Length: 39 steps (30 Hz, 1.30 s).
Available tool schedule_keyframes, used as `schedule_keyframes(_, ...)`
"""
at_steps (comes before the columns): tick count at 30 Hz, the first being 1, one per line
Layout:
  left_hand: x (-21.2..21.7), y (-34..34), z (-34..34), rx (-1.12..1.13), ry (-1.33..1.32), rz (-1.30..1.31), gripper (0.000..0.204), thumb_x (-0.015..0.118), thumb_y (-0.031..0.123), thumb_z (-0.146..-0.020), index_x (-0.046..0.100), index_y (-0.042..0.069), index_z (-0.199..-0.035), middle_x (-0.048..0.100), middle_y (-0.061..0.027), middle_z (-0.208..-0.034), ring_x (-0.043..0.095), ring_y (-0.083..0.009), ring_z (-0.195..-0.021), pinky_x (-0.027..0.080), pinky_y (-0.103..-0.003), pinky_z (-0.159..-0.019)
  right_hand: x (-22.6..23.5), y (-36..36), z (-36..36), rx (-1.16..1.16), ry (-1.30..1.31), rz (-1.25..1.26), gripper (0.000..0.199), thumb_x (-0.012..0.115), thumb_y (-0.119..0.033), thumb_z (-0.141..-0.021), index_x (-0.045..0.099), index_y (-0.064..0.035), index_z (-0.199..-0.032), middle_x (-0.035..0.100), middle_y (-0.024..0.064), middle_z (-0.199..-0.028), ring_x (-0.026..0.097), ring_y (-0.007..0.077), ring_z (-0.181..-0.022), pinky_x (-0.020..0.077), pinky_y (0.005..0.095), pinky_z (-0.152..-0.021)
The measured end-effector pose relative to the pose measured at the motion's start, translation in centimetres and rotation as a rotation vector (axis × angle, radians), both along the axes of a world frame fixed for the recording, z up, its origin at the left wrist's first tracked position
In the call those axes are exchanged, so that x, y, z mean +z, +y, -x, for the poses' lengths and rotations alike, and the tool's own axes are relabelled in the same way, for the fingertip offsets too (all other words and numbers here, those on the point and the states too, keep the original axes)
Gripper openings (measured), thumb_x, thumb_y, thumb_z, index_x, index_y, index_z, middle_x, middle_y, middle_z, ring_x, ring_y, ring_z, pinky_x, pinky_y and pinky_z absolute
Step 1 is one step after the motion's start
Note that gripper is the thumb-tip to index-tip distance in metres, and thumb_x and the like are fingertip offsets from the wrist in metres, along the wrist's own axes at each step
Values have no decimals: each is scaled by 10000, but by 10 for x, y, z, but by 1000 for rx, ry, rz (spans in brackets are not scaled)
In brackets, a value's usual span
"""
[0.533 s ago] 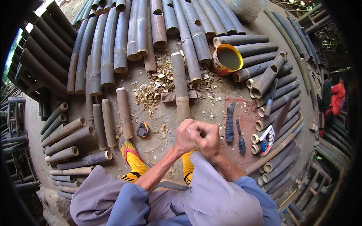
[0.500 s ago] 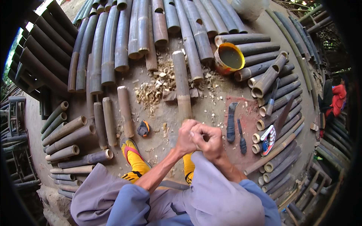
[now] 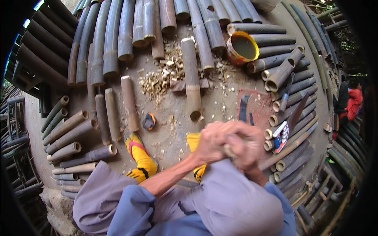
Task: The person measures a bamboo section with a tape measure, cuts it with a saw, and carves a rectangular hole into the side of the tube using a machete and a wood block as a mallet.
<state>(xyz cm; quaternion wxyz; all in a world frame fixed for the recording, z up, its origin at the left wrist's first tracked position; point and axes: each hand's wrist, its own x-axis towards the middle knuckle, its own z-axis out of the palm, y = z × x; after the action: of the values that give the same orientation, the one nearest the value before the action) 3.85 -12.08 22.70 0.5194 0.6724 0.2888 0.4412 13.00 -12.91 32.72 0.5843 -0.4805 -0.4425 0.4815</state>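
My left hand (image 3: 210,144) and my right hand (image 3: 246,149) are closed and pressed against each other just above my knee in grey-blue cloth. Whether anything small sits between them I cannot tell. On the dirt ahead lies a long bamboo tube (image 3: 191,76) with its open end toward me, resting across a wooden block (image 3: 178,85). Pale shavings (image 3: 158,80) are heaped to its left. A dark bladed tool (image 3: 243,107) lies on a reddish patch to the right of the tube. My foot in a yellow sock and sandal (image 3: 141,156) rests on the ground below.
Bamboo tubes ring the ground on every side, long ones at the back (image 3: 126,31), short ones left (image 3: 69,126) and right (image 3: 283,74). A yellow-rimmed tin (image 3: 243,48) stands at back right. A small orange-and-black object (image 3: 149,121) and a striped packet (image 3: 280,136) lie nearby. A person in red (image 3: 353,103) sits far right.
My two joined hands have stayed pressed together and shifted slightly right and nearer to me, over my knee. The things on the ground have not moved.
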Motion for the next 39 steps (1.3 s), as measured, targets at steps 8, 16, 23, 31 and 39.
schedule_keyframes(8, -30, 56, 26, 257, 391, -143, 619, 723, 160, -605, 504, 11, -1165, 540, -149, -1077, 486, -326, -1054, 370, -415, -945, -81, 3, -129, -353, -505, 663, 264, 653, -208, -868, 588, 0, -718, 596, 62, -606, 573, 160, -552, 483, 315, -582)
schedule_keyframes(16, -156, 81, 237, 803, 1288, 215, 837, 732, 14, -638, 333, 118, -1367, 428, -187, -1217, 411, -370, -1183, 377, -489, -975, -162, 52, -117, -222, -1120, 427, 378, 651, -153, -835, 550, 1, -1164, 556, 232, -1181, 562, 317, -1049, 500, 437, -823)
schedule_keyframes(23, -129, 119, 230, 839, 1058, -258, 710, 645, 1, -685, 395, 108, -1341, 404, -172, -1246, 389, -354, -1206, 324, -462, -1037, -231, 180, -75, -36, -1018, 407, 688, 689, -249, -796, 368, -28, -1362, 585, 295, -1070, 592, 393, -984, 513, 458, -826)
schedule_keyframes(31, -99, 131, 139, 424, 336, 388, 294, 689, 202, -816, 650, 26, -1049, 658, -97, -973, 622, -205, -937, 506, -339, -827, -193, 197, -56, -195, -644, 355, 865, 740, -333, -672, 348, 83, -1321, 609, 258, -1088, 634, 322, -940, 524, 395, -823)
schedule_keyframes(39, -29, 145, 53, -250, -140, 1165, 567, 628, 375, -855, 456, -18, -1227, 600, -174, -1094, 646, -261, -921, 553, -429, -798, -110, 24, 0, 39, -209, 309, 618, 707, -301, -825, 470, 54, -1271, 671, 135, -811, 646, 137, -687, 520, 287, -517)
